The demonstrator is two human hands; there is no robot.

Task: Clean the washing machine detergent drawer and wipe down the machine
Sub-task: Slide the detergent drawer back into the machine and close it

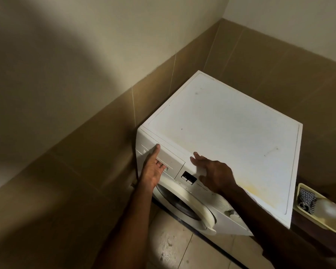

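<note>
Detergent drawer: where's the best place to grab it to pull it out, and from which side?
Grip the recessed handle slot in the detergent drawer front, coming from below with fingers hooked up into it, as the left hand is placed now. The panel sits flush with the washing machine front, so probably no other edge gives purchase.

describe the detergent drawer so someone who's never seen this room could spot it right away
Find the white washing machine standing in the tiled corner. On its front panel, at the upper left beside the small dark display, sits the detergent drawer. It is the wide blank panel with a recessed handle, where the left hand has its fingers tucked.
</note>
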